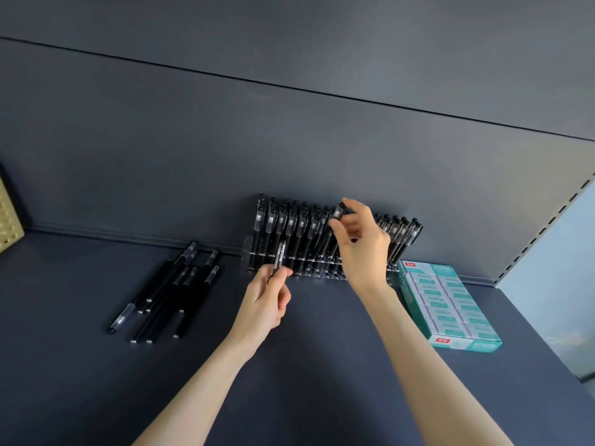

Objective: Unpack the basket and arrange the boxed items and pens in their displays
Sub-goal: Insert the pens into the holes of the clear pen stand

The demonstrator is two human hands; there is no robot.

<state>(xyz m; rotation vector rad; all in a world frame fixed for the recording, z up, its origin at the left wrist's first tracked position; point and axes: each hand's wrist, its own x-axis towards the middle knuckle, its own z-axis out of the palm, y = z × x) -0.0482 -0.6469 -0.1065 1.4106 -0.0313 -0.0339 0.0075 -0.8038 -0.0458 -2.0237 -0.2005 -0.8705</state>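
The left hand (pixel 267 297) pinches a pen (pixel 280 255) upright, just near of the rack (pixel 247 259). The right hand (pixel 360 243) clamps thumb and fingers on the top of a second pen (pixel 338 212) at the rack. Loose pens (pixel 170 291) lie left.

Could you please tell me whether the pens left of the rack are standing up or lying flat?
Lying flat: the loose pens rest lengthwise on the shelf, outside the rack.

Shelf (pixel 322 365) matt dark, smooth. Back panel (pixel 225 140) same matt finish. Pen rack (pixel 246 255) clear glossy plastic. Loose pens (pixel 167 291) black plastic, clear caps, shiny metal-looking tips. Boxes (pixel 450 300) glossy printed card. Pegboard (pixel 8 214) beige, perforated, matt.
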